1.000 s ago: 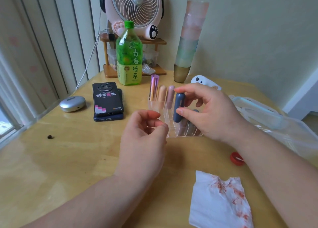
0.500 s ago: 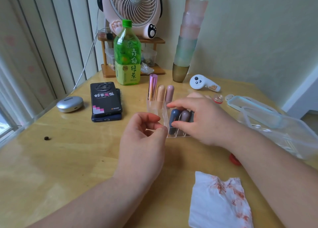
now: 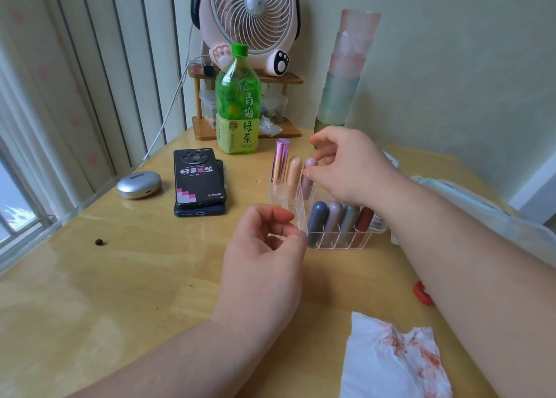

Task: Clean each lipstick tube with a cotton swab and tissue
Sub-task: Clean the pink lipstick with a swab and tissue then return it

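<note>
Mauve lipstick tube (image 3: 307, 187), standing in a clear organiser (image 3: 331, 245), is apparently being pinched in the grip of the right hand (image 3: 352, 169) while the left hand (image 3: 264, 265) is hovering loosely curled, empty.

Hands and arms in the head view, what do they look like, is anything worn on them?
Both the left hand and the right hand are bare: no gloves, rings or bracelets show. The left forearm and right forearm carry no sleeve, watch or band up to the frame's edge.
</note>
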Tool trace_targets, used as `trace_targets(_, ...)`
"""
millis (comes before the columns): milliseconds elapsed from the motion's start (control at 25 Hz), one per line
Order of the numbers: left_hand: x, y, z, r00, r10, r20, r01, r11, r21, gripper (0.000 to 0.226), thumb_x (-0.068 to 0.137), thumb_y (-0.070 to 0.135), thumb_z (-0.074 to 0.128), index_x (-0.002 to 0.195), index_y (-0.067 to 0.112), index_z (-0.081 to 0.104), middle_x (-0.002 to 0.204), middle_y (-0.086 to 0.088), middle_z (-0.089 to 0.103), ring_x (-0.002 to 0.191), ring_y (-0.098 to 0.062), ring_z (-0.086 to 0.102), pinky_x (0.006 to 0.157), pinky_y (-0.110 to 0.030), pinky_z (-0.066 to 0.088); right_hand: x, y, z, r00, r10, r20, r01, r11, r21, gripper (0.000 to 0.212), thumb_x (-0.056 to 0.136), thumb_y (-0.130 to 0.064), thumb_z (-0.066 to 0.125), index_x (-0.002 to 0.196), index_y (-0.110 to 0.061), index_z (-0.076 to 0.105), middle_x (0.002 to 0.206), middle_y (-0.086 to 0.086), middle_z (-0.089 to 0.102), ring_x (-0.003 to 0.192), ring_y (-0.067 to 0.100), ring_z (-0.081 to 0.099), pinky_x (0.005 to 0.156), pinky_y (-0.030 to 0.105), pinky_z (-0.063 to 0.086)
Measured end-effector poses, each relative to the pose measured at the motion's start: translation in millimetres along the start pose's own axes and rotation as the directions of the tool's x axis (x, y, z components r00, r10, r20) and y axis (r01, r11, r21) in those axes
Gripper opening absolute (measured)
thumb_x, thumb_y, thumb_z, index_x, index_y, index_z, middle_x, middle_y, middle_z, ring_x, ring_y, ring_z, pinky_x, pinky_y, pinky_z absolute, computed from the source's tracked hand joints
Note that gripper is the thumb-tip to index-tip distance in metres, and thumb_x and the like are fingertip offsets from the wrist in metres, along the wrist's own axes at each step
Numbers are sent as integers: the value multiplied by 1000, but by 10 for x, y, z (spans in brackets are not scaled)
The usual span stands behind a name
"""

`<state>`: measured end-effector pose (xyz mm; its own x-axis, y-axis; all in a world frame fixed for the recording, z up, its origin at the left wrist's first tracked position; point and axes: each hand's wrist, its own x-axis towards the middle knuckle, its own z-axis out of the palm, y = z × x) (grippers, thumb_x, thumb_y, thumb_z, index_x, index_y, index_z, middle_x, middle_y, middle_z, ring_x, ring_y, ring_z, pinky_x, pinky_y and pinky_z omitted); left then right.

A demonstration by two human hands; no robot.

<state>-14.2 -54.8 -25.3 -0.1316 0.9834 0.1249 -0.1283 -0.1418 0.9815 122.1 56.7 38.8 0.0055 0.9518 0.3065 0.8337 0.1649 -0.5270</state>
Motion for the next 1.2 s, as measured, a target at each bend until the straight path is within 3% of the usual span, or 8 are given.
trace_targets(200, -11, -4, 4, 999, 13, 40, -14, 1000, 17, 17, 87, 5, 64, 90, 21, 61, 83, -5, 65, 55, -18, 48, 50, -29, 45, -33, -15, 28, 998, -12, -57, 19, 993, 115, 29, 90, -11, 61, 115, -24, 64, 70, -12, 71, 73, -6, 61, 74, 19, 52)
trace_targets(320, -21, -24, 19, 997, 41, 65, -44, 998, 36, 18, 87, 8, 66, 88, 26, 61, 82, -8, 65, 56, -20, 49, 56, -39, 49, -231, -98, -210, 978, -59, -199, 110, 961, 254, 24, 90, -5, 58, 111, -16, 61, 65, -8, 74, 69, -8, 60, 74, 12, 50)
trace_targets(440, -61, -16, 15, 984, 103, 142, -117, 989, 92, 19, 80, 23, 69, 94, 32, 60, 85, 2, 65, 63, -19, 56, 64, -46, 55, -660, -135, -542, 932, -126, -339, 238, 919, 313, 17, 90, -6, 64, 102, -18, 62, 70, -9, 75, 83, 7, 66, 79, 24, 53)
trace_targets(600, -179, 26, 20, 935, 147, 322, -220, 954, 205, 35, 82, 28, 78, 111, 37, 62, 96, 13, 66, 71, -9, 61, 68, -26, 52, -1372, -1, -750, 964, -75, -255, 199, 840, 504, 17, 84, -6, 72, 97, -17, 68, 74, -8, 75, 63, 8, 63, 59, 24, 51)
trace_targets(680, -277, 28, 53, 898, 104, 428, -224, 945, 240, 29, 80, 34, 80, 106, 35, 68, 84, 6, 68, 69, -12, 63, 67, -27, 51, -1611, 137, -735, 981, -3, -196, 122, 793, 596, 21, 76, -14, 73, 97, -16, 72, 80, 4, 73, 58, 15, 60, 48, 38, 50)
trace_targets(840, -377, -9, 102, 843, 64, 534, -199, 959, 200, 24, 76, 43, 77, 96, 30, 74, 79, -3, 72, 77, -28, 66, 72, -49, 54, -1773, 363, -622, 993, 65, -104, 30, 697, 717, 29, 72, -15, 74, 100, -9, 72, 81, 12, 71, 57, 21, 62, 56, 25, 51)
trace_targets(1080, -351, -21, 110, 820, 34, 571, -200, 952, 230, 18, 81, 35, 77, 99, 31, 76, 86, 7, 76, 80, -11, 70, 76, -34, 56, -1844, 591, -481, 995, 95, 35, -86, 616, 783, 32, 73, -29, 84, 98, -12, 76, 78, 15, 72, 63, 24, 66, 63, 26, 55)
trace_targets(1200, -359, -41, 112, 812, 24, 584, -213, 943, 257, 16, 83, 38, 74, 99, 32, 76, 82, 11, 75, 76, -8, 68, 73, -30, 53, -1836, 621, -531, 995, 101, -9, -52, 590, 806, 41, 67, -41, 84, 96, -13, 77, 81, 16, 72, 66, 22, 64, 66, 25, 54)
